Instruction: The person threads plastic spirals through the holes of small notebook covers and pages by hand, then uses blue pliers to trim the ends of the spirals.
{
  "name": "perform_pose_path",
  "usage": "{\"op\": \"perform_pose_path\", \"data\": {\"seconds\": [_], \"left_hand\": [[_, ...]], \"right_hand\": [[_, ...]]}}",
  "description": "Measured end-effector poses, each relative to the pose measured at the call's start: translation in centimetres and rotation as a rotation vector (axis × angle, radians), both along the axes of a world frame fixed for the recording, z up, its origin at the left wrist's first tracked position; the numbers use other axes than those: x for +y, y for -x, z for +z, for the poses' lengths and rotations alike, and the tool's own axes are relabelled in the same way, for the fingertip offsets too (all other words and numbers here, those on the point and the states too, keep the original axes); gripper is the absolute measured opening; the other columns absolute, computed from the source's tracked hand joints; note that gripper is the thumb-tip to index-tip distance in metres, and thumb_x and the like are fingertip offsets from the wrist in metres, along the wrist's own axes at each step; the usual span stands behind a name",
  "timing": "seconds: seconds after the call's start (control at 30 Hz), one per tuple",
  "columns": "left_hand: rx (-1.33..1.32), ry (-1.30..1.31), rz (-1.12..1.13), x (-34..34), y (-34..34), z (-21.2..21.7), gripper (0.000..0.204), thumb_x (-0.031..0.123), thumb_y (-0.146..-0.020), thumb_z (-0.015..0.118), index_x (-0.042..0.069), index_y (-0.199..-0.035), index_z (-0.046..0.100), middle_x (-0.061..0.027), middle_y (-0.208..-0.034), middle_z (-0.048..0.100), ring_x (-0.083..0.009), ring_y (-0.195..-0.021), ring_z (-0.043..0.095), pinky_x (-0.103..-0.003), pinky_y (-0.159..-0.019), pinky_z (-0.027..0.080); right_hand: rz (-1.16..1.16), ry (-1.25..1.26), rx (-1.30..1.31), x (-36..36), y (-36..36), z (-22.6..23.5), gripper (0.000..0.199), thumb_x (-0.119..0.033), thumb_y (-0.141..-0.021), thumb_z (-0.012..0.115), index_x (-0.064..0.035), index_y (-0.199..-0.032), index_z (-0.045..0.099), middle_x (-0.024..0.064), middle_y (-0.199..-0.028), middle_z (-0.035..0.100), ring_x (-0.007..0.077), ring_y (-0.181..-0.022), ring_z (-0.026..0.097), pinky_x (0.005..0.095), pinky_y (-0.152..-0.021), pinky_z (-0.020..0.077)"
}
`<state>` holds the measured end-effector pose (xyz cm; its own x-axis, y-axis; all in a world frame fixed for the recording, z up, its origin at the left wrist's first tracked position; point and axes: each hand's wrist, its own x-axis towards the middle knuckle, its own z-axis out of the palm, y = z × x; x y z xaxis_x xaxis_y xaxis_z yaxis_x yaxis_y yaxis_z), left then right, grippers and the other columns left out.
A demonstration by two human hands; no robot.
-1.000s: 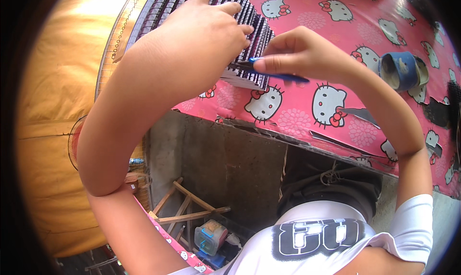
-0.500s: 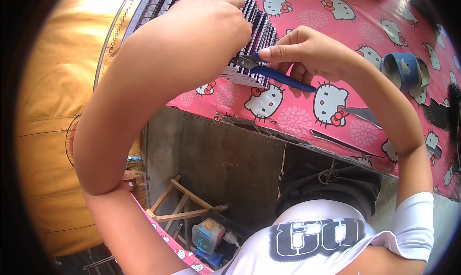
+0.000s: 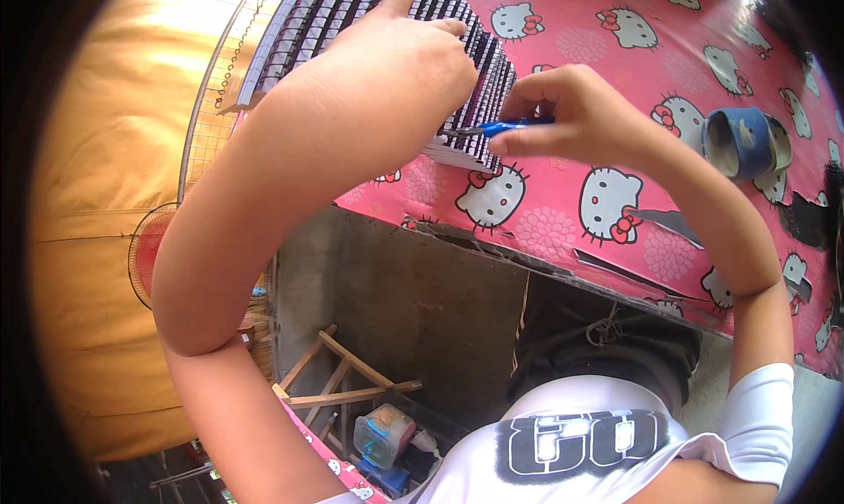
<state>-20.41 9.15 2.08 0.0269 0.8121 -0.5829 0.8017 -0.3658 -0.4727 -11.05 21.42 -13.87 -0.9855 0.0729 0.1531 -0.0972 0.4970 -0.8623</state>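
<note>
My left hand lies on a block of closely packed strips, which show as ribbed rows of white and dark. Its fingers are stretched over the top of the block; some are hidden behind the hand. My right hand grips blue-handled pliers, their handles squeezed together. The dark jaws point left and meet the block's near right corner, just beside my left hand. What lies between the jaws is too small to make out.
A pink cat-print cover, torn along the front edge, lies over the table. To the right stands a blue round container. A red fan and wire rack are left; below sit a wooden stand and clear box.
My right hand has turned and closed round the pliers, whose spread handles are now together. The whole scene has shifted slightly right and down. My left hand stays on the block.
</note>
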Motion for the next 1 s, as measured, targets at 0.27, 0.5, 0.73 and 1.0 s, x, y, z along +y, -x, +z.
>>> {"op": "perform_pose_path", "data": {"seconds": [0.27,0.5,0.73,1.0], "left_hand": [[-0.001,0.045,0.015,1.1,0.6,-1.2,0.029,0.016,-0.077,0.061,0.007,-0.104,0.068,-0.0058,-0.116,0.063,-0.0250,-0.124,0.049,-0.053,-0.114,0.020],[-0.025,-0.091,-0.065,0.5,1.7,-2.1,0.023,0.012,-0.075,0.062,0.006,-0.096,0.068,-0.0064,-0.103,0.064,-0.0249,-0.117,0.052,-0.052,-0.114,0.022],[-0.085,-0.043,-0.021,0.6,0.9,-1.1,0.026,0.014,-0.073,0.067,0.004,-0.097,0.067,-0.0072,-0.106,0.064,-0.0264,-0.119,0.051,-0.052,-0.113,0.023],[-0.028,-0.065,-0.058,0.3,0.9,-2.0,0.030,0.012,-0.075,0.064,0.006,-0.103,0.067,-0.0070,-0.117,0.062,-0.0262,-0.127,0.046,-0.051,-0.114,0.023]], "right_hand": [[-0.120,-0.289,0.284,-0.4,-0.5,-1.3,0.038,-0.038,-0.077,0.073,-0.0065,-0.098,0.066,0.0114,-0.083,0.065,0.0309,-0.080,0.065,0.0408,-0.068,0.0509],[-0.157,-0.425,0.543,-0.6,0.1,-2.5,0.039,-0.031,-0.073,0.076,-0.0086,-0.102,0.060,0.0090,-0.095,0.061,0.0299,-0.093,0.060,0.0426,-0.080,0.0472],[-0.218,-0.510,0.604,-0.2,-0.6,-1.9,0.039,-0.030,-0.072,0.077,-0.0074,-0.099,0.061,0.0092,-0.093,0.063,0.0296,-0.090,0.061,0.0419,-0.076,0.0493],[0.033,0.057,0.029,0.6,0.7,-1.3,0.039,-0.039,-0.080,0.074,-0.0010,-0.081,0.065,0.0109,-0.071,0.064,0.0238,-0.061,0.066,0.0354,-0.053,0.0528]]}}
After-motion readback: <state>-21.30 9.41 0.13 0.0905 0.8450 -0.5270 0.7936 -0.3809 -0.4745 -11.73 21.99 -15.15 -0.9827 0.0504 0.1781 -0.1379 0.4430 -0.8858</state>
